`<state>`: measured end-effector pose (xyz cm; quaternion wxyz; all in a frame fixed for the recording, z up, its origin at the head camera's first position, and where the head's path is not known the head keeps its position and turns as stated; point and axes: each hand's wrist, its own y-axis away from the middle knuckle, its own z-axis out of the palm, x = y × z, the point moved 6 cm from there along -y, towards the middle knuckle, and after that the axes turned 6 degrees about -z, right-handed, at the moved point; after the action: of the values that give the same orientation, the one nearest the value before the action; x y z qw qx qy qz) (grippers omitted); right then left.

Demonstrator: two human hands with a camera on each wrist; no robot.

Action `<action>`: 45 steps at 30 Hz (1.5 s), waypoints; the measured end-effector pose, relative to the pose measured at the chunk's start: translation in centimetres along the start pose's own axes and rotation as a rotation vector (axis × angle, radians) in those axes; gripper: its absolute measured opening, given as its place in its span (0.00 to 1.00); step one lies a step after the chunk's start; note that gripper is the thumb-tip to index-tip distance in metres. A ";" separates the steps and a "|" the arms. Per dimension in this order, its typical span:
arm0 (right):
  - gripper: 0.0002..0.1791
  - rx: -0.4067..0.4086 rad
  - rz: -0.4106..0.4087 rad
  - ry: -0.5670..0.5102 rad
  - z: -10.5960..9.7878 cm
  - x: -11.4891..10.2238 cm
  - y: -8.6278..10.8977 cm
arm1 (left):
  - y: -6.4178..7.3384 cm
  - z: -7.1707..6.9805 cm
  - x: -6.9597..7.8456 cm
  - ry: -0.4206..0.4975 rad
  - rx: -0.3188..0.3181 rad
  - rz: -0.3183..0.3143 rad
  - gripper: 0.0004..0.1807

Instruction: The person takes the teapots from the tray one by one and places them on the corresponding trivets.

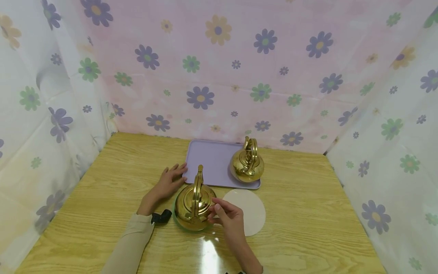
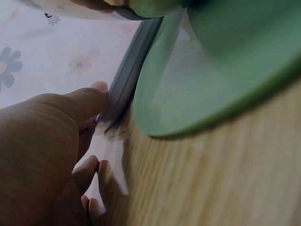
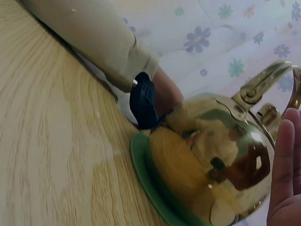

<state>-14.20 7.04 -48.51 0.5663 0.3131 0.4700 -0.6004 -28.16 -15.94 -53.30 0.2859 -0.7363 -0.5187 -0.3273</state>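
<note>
A shiny gold kettle (image 1: 191, 207) stands on a round green mat (image 2: 178, 113) near the middle of the table, its arched handle upright. My left hand (image 1: 169, 180) lies beside the near left corner of a lilac tray (image 1: 212, 163), with fingertips at the rim. In the left wrist view, the thumb (image 2: 91, 99) meets the tray's edge. Close against the kettle's right side is my right hand (image 1: 229, 219), its fingers loosely bent and holding nothing. The right wrist view has its fingers (image 3: 284, 160) extended beside the kettle's body.
Another gold kettle (image 1: 247, 167) sits on the tray's right end. A cream round mat (image 1: 251, 213) lies on the wooden table (image 1: 294, 228), partly behind the right hand. Flowered cloth (image 1: 219, 76) walls in the back and both sides.
</note>
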 end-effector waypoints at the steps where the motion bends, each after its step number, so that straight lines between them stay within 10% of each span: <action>1: 0.21 -0.005 -0.002 0.003 -0.3 0.0 0.0 | 0.0 0.0 0.0 0.000 0.000 0.000 0.27; 45: 0.13 0.160 -0.035 0.126 -11.1 -2.2 -0.5 | -0.1 0.2 -0.4 -0.012 -0.012 -0.002 0.27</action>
<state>-16.07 18.06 -50.40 0.4982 0.3864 0.4605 -0.6249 -28.35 -15.97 -53.71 0.2781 -0.7395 -0.5191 -0.3262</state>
